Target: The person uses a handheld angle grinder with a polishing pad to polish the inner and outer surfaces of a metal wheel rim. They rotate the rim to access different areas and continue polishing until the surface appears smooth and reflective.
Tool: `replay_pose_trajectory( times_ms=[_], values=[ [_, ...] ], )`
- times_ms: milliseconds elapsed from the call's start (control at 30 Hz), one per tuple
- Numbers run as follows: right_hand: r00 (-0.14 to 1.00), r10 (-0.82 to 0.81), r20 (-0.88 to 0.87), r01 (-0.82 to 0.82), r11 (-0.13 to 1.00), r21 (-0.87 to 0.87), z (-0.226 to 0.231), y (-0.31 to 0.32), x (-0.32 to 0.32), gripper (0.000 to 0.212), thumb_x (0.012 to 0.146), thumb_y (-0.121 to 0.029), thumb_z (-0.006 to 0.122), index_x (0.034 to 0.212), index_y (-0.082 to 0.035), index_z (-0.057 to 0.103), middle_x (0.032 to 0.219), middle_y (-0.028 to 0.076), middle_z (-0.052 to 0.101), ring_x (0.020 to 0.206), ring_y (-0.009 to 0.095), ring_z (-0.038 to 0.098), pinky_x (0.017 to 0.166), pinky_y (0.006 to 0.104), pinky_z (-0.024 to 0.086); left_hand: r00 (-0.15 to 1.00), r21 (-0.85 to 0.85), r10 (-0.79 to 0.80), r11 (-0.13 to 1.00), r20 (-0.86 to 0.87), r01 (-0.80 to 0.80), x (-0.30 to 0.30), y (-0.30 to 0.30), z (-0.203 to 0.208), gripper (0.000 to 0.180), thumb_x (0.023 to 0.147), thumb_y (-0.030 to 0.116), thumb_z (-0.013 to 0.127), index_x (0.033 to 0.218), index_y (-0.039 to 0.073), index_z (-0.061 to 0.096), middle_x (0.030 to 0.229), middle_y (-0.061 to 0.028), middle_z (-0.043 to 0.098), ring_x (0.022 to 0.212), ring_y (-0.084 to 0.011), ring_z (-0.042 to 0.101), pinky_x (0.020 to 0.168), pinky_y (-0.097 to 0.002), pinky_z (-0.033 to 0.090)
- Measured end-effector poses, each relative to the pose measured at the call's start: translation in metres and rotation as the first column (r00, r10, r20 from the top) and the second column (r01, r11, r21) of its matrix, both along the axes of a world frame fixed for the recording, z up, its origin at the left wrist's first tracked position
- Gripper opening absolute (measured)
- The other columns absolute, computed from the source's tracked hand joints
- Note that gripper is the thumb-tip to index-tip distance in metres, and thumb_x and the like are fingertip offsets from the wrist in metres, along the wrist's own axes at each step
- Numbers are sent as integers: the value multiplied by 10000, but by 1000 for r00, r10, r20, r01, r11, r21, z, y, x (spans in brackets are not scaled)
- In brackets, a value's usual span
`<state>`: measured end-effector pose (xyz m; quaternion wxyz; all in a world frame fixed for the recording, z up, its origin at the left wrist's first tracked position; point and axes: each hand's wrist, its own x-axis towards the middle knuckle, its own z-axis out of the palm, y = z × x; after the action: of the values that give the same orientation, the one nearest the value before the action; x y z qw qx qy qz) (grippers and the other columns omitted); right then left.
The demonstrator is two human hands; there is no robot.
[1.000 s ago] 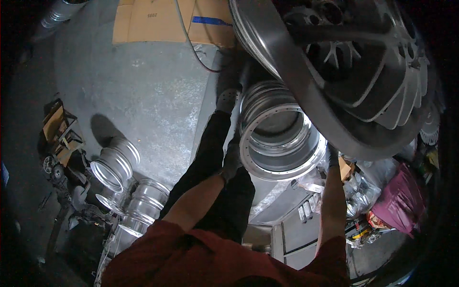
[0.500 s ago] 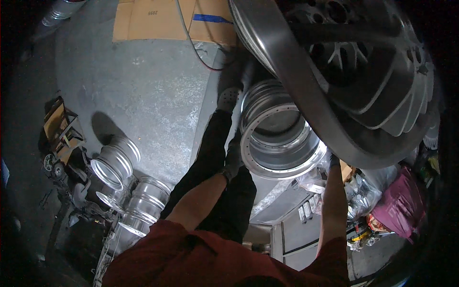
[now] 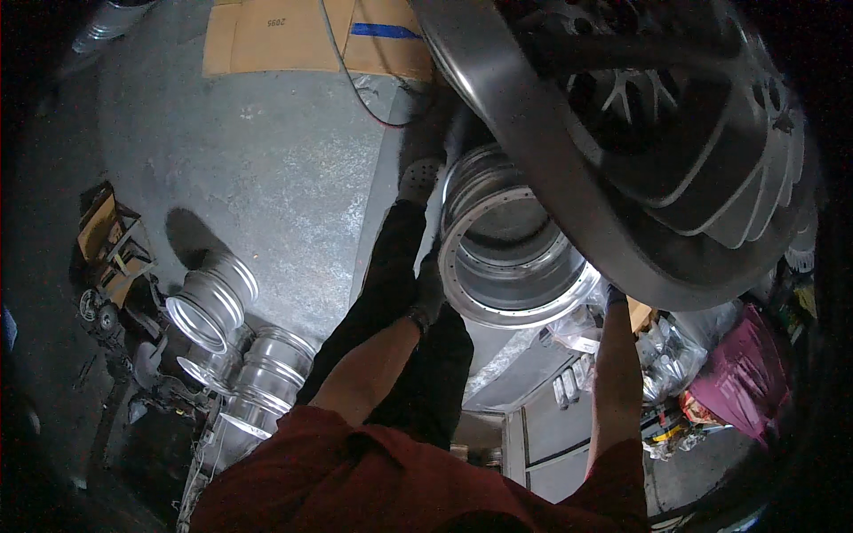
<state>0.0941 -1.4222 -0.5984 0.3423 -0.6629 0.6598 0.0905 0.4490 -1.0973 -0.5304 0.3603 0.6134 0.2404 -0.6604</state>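
Note:
A bare silver wheel barrel (image 3: pixel 457 282), its outer flange ringed with small holes, is tilted with its opening toward me, in front of my legs. My left hand (image 3: pixel 430 298), in a dark grey glove, grips its left side, the fingertips out of sight behind the metal. At the right edge of the flange is my right hand (image 3: pixel 613 297), also gloved and mostly hidden; it holds the barrel from that side. A large dark grey spoked wheel (image 3: pixel 569 169) looms close at upper right and covers the barrel's upper right part.
More silver wheel barrels (image 3: pixel 209 306) are grouped on the floor at left, near a small wheeled stand (image 3: pixel 114 258). Cardboard (image 3: pixel 293 44) lies at the top, a hose (image 3: pixel 349 82) across it. Plastic bags (image 3: pixel 680 355) and a purple bag (image 3: pixel 742 377) are heaped at right.
The whole view has shifted slightly left and up. The barrel stays between my two hands, with no clear change of grip.

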Motion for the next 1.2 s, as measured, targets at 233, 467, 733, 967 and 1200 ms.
replay_pose_trajectory(
  times_ms=[233, 467, 733, 967, 1200],
  values=[
    [1000, 14, 2, -14, 1000, -9, -2, 2, 0, 446, 1122, -350, 536, 1351, 7, 676, 1340, 195, 726, 1261, 353, 666, 1049, 452, 511, 999, -29, -29, 999, 17, 30, 2, 1, 4, 618, 1102, 440, 504, 1644, 171, 380, 1522, -125, 541, 1399, -331, 528, 1212, -523, 386],
    [998, 55, 43, -52, 995, -83, 1, 48, -34, 426, 1114, -342, 549, 1354, -12, 670, 1315, 167, 727, 1225, 325, 679, 1006, 450, 529, 970, -195, -151, 963, 189, 188, 13, 15, 15, 622, 1101, 409, 527, 1650, 164, 367, 1527, -125, 529, 1406, -330, 519, 1219, -525, 378],
    [665, -721, 195, 302, 499, 812, 116, 262, 93, 338, 1020, -331, 674, 1277, -110, 672, 1076, 69, 723, 950, 240, 743, 736, 422, 618, 956, -243, 128, 968, 265, -62, 78, 43, -5, 446, 1074, 455, 603, 1374, 125, 588, 1233, -89, 650, 1103, -282, 655, 903, -486, 575],
    [459, 755, 469, -724, 624, -295, 186, 277, 303, 331, 853, -143, 714, 1180, -90, 712, 844, 97, 731, 758, 314, 716, 685, 434, 569, 887, -209, 128, 977, 444, -36, 167, 104, 93, 453, 1026, 476, 652, 810, 80, 612, 711, -65, 600, 583, -194, 629, 565, -386, 574],
    [688, 100, 719, -465, 821, 331, 270, 219, 265, 418, 1014, -393, 616, 1280, -77, 681, 1066, 92, 706, 967, 272, 683, 826, 417, 569, 718, -103, 226, 972, 658, -211, 53, 334, 105, 591, 1031, 588, 560, 765, 62, 605, 669, -58, 538, 611, -227, 563, 581, -461, 466]
  ],
)
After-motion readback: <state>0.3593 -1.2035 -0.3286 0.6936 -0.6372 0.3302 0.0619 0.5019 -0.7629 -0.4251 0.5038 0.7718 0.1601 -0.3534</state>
